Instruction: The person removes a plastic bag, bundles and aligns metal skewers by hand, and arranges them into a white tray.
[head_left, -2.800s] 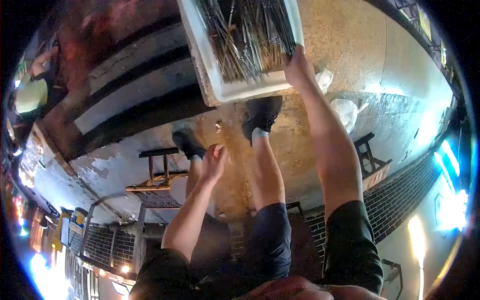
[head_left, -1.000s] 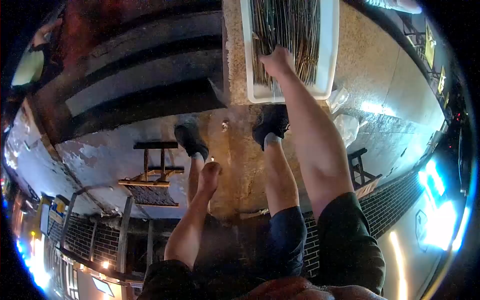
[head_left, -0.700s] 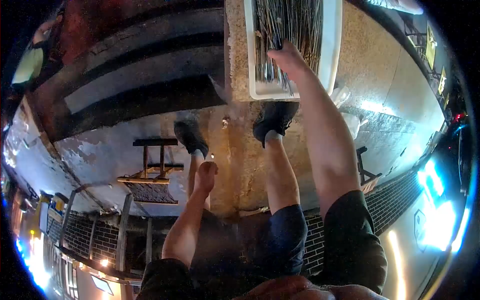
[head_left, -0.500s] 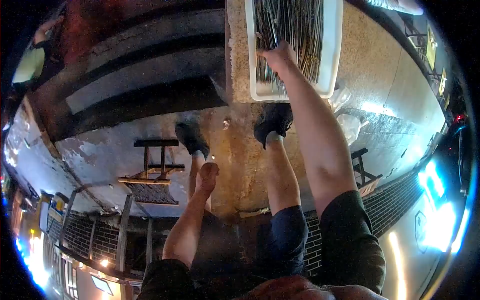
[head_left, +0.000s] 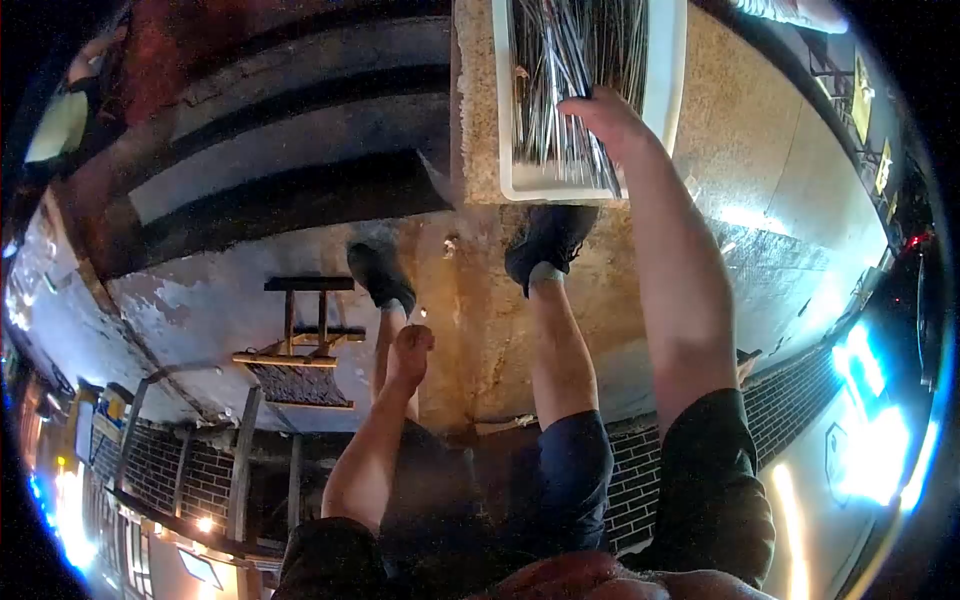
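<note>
Many thin metal skewers (head_left: 535,120) lie lengthwise in a white plastic tray (head_left: 660,150). My right hand (head_left: 608,118) is over the tray, closed around a bundle of skewers (head_left: 565,60). The bundle slants, and its near ends reach the tray's front rim. My left hand (head_left: 411,350) is curled closed in front of my knee, apart from the tray. A small pale spot shows just above its fingers; whether the hand holds it I cannot tell.
The tray stands on a tan, worn surface (head_left: 478,150). A low wooden stool (head_left: 300,358) stands at the left on the patchy floor. My black shoes (head_left: 545,245) are just below the tray. Another person's arm (head_left: 90,60) shows at the upper left.
My right hand has shifted rightward and now grips a bundle of skewers, which has swung to a slant. My left hand has stayed nearly still, curled closed.
</note>
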